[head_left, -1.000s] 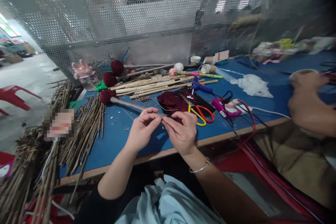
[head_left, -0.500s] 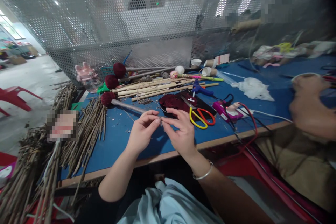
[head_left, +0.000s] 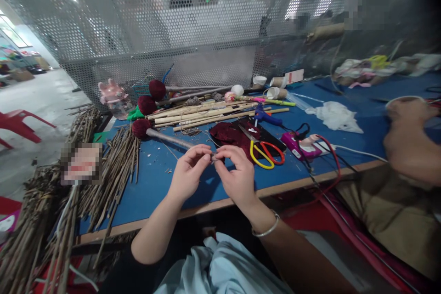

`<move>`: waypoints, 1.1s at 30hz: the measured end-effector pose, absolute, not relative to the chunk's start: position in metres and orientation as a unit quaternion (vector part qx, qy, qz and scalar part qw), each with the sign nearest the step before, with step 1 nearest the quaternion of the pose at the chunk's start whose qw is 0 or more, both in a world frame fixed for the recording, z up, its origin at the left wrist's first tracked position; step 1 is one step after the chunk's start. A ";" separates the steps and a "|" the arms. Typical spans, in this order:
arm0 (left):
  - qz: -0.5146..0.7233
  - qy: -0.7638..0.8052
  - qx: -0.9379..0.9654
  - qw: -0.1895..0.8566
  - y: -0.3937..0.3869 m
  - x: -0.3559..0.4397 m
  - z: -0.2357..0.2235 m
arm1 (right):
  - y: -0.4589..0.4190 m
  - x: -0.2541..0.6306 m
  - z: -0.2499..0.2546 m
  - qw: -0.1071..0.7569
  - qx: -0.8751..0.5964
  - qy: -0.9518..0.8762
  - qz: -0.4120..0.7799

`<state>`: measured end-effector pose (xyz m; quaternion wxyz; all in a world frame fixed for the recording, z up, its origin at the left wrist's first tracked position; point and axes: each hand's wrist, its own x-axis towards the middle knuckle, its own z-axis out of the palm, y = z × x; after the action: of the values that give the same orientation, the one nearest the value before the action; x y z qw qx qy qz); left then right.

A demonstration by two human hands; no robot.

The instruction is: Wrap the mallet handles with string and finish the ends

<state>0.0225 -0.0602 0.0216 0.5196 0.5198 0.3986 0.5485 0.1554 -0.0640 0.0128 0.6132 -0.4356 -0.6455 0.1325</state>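
Observation:
A stick wrapped in grey (head_left: 168,138) with a dark red yarn-like ball (head_left: 141,128) on its far end slants over the table toward me. Around its near end my left hand (head_left: 189,172) is closed, thumb against fingers. My right hand (head_left: 237,174) pinches at the very tip, its fingertips almost touching the left ones. What lies between the right fingertips is small and grey, partly hidden. Just beyond the right hand are scissors (head_left: 263,150) with yellow and red handles, lying by dark red fabric (head_left: 223,133).
Pale sticks (head_left: 200,115) and two more red-headed sticks lie behind. A blue glue gun (head_left: 265,115), a purple power strip (head_left: 303,144) with cables, and a white plastic bag (head_left: 336,117) are to the right. Brown twigs (head_left: 110,170) are piled left. Another person's arm (head_left: 409,142) rests at right.
My right hand's fingers have shifted slightly at the stick's tip and curl closer to it. The left hand keeps its hold. The view has moved a little.

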 end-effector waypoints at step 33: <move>0.533 0.406 0.599 0.439 -0.061 0.018 0.016 | -0.065 0.163 0.010 0.567 -0.428 -0.696 0.103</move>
<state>0.0184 -0.0614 0.0163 0.4388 0.5993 0.4055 0.5328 0.1628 -0.0646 0.0103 0.5671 -0.4276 -0.6964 0.1032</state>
